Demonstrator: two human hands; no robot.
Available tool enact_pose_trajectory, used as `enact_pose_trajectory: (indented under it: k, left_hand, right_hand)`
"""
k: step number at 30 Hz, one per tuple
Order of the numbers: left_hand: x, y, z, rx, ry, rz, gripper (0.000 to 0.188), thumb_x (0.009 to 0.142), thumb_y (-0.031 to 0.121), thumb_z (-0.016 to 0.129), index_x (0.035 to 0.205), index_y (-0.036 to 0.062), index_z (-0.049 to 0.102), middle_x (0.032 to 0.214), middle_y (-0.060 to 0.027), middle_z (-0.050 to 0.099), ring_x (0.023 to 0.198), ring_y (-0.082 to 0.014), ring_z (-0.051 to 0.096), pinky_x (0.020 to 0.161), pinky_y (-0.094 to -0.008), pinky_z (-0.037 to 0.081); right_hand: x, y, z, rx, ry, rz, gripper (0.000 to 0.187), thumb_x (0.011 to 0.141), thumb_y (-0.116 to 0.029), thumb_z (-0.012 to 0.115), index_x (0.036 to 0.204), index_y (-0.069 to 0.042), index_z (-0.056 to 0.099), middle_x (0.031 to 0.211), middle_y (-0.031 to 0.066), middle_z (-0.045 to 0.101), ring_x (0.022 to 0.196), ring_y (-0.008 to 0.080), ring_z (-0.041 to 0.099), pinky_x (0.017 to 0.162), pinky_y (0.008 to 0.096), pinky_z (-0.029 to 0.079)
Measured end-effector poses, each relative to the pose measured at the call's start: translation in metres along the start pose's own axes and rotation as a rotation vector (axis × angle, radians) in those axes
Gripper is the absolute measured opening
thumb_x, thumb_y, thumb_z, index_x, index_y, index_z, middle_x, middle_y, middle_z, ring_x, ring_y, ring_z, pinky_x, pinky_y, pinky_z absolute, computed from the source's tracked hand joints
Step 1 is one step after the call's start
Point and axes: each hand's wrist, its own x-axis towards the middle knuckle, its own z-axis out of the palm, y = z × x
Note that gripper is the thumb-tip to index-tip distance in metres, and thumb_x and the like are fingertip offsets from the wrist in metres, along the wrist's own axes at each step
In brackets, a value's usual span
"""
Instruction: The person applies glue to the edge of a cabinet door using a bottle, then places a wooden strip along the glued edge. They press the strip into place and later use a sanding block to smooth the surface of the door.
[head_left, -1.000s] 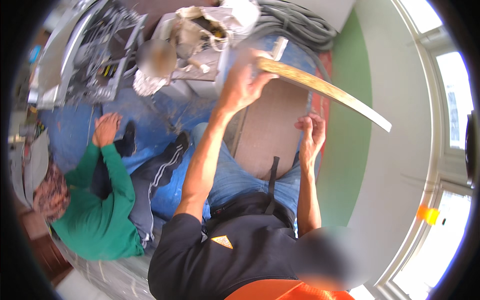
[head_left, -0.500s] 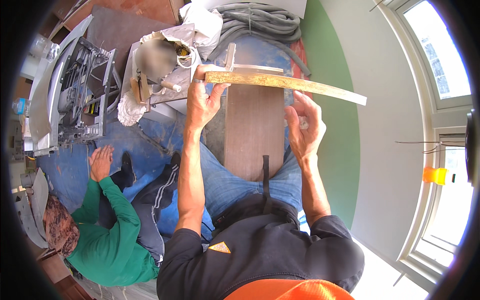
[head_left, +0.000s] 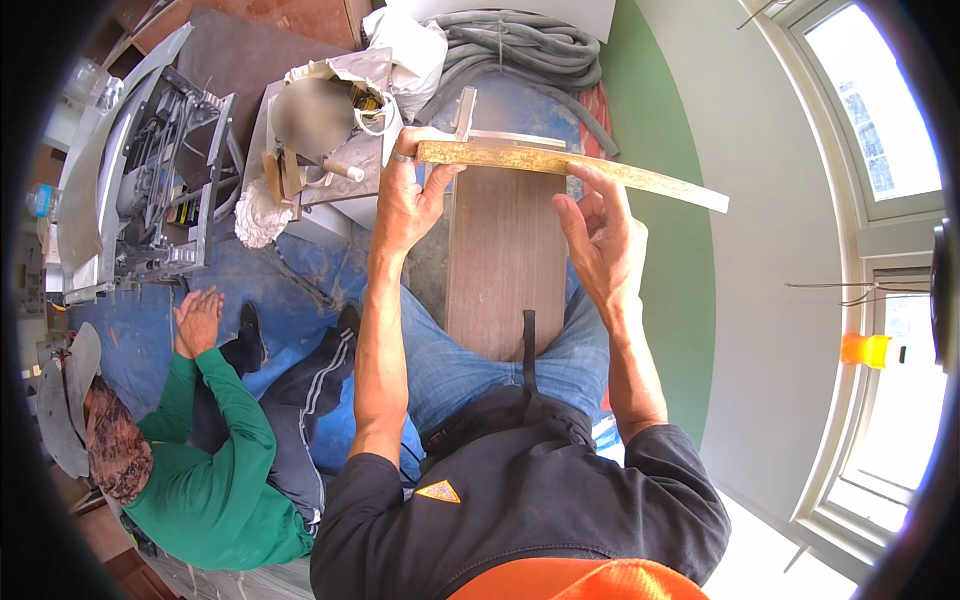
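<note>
Right hand (head_left: 608,240) has shifted slightly up and leftward, index fingertip now over the strip's (head_left: 535,159) near edge, thumb apart, fingers half-curled and loose. Left hand (head_left: 408,208) grasps strip's left end between thumb and fingers; strip crosses above board's (head_left: 505,265) far end.

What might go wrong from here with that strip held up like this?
The left hand holds the wooden strip near one end, and the right hand has its thumb off it, so the strip could tip or slip, perhaps onto the brown board below. Its free end points toward the green-and-white wall, so a swing might hit it.
</note>
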Motion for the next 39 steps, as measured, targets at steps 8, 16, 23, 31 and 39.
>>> enact_pose_trajectory:
  k: [8,16,23,31,39]
  left_hand:
    - [-0.002,-0.002,0.001,-0.022,0.009,0.0,0.029,0.093,0.008,0.075,0.113,0.0038,0.055,0.101,-0.0098,0.063,0.094,-0.0254,0.065,0.086,-0.0361,0.051]
    - [-0.01,0.0,-0.001,0.006,-0.003,0.024,0.029,0.093,0.007,0.075,0.114,0.0035,0.056,0.102,-0.0101,0.063,0.095,-0.0261,0.065,0.085,-0.0356,0.051]
    - [-0.016,0.003,-0.003,0.003,-0.017,-0.01,0.028,0.093,0.007,0.075,0.114,0.0031,0.056,0.103,-0.0101,0.063,0.095,-0.0246,0.065,0.086,-0.0354,0.051]
    - [-0.018,0.008,-0.006,0.039,-0.011,0.052,0.027,0.092,0.004,0.074,0.112,0.0039,0.057,0.102,-0.0098,0.063,0.095,-0.024,0.065,0.086,-0.0349,0.051]
    - [-0.019,0.01,-0.007,0.03,-0.015,0.009,0.028,0.09,0.003,0.075,0.111,0.0054,0.057,0.102,-0.0106,0.064,0.096,-0.027,0.066,0.085,-0.0374,0.051]
  right_hand:
    - [-0.019,0.017,-0.004,0.173,0.057,0.034,0.026,0.094,-0.011,0.074,0.117,-0.007,0.064,0.07,0.0012,0.061,0.061,0.0083,0.059,0.062,0.0254,0.05]
    - [-0.043,0.049,0.01,0.626,0.23,0.201,0.02,0.097,-0.01,0.072,0.11,-0.002,0.059,0.092,0.0075,0.067,0.075,0.0114,0.065,0.067,0.028,0.055]
    - [-0.016,0.025,-0.029,-0.079,0.325,-0.362,0.033,0.084,-0.002,0.081,0.113,-0.006,0.065,0.1,0.0109,0.069,0.089,0.0237,0.066,0.082,0.0363,0.052]
    - [0.03,-0.005,-0.049,-0.393,-0.039,-0.432,0.034,0.086,-0.018,0.078,0.118,-0.012,0.068,0.105,0.0035,0.071,0.101,0.0236,0.065,0.096,0.0378,0.044]
    - [0.029,-0.012,-0.052,-0.468,-0.13,-0.496,0.03,0.084,-0.014,0.079,0.112,-0.014,0.069,0.108,0.0008,0.07,0.103,0.0205,0.065,0.097,0.0386,0.045]
